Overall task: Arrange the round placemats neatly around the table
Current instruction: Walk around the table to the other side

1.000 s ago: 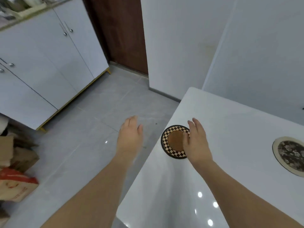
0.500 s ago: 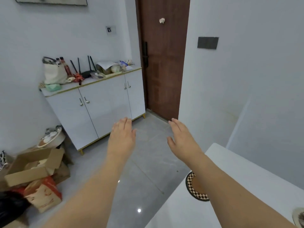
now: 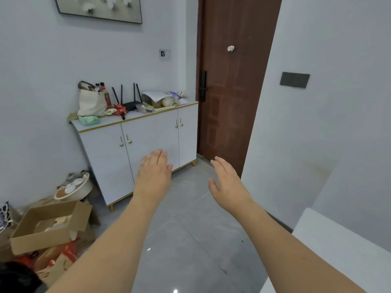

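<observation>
- Two hands are in view, and both hold nothing: my left hand (image 3: pixel 153 176) and my right hand (image 3: pixel 227 182) float over the floor with fingers straight and relaxed.
- No round placemats show now; only a white corner of the surface (image 3: pixel 338 250) appears at 4 o'clock, so I cannot tell where they lie.
- I judge the arranging cannot be confirmed as finished from here.
- At 8 o'clock an open cardboard box (image 3: pixel 48 225) holds pale items I cannot identify; at 10 o'clock, on the cabinet (image 3: pixel 137 144), a canvas bag (image 3: pixel 92 102) holds bottles.
</observation>
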### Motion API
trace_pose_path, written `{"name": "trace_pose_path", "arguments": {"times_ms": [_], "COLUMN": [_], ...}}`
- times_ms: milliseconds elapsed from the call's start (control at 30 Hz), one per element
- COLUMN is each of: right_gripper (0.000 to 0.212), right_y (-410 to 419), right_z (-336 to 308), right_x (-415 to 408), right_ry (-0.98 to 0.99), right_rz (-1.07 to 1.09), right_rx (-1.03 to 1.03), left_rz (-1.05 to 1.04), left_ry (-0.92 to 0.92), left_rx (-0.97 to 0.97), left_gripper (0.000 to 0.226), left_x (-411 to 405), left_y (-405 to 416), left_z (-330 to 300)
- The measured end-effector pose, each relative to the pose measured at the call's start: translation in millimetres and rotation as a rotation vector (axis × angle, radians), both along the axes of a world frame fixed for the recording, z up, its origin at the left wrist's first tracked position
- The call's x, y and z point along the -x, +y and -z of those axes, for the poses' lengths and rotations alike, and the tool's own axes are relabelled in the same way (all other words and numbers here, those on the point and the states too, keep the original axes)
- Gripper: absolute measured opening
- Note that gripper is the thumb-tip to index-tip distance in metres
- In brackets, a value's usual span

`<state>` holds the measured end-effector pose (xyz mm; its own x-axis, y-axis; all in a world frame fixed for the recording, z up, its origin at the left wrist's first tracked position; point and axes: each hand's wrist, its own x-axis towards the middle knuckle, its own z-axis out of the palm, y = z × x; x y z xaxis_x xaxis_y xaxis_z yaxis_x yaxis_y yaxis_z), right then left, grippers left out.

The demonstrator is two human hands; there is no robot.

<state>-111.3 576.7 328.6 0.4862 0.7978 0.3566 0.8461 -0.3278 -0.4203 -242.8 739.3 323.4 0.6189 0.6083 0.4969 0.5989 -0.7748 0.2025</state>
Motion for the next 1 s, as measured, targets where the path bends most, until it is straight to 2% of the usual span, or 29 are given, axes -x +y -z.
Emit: {"name": "trace_pose_path", "arguments": {"times_ms": [233, 567, 867, 1000], "right_gripper": [0.055, 0.055, 0.056, 0.056], "right_y": [89, 197, 199, 178], "right_z": [-3, -4, -11, -9], "right_x": [-9, -75, -123, -119], "right_ry": [-0.021, 0.025, 0.070, 0.090], "right_rz": [0.012, 0.080, 0.408, 0.601], "right_rx": [0.029, 0.051, 0.056, 0.002], "left_rz": [0.008, 0.032, 0.325, 0.506], "left_ry": [0.016, 0.053, 0.130, 0.100], "left_rx": [0.028, 0.044, 0.017, -0.001], "left_gripper": [0.044, 0.045, 0.045, 0.044], "left_x": [-6, -70, -166, -209], "left_y": [86, 200, 244, 234], "left_z": [1, -8, -16, -17]}}
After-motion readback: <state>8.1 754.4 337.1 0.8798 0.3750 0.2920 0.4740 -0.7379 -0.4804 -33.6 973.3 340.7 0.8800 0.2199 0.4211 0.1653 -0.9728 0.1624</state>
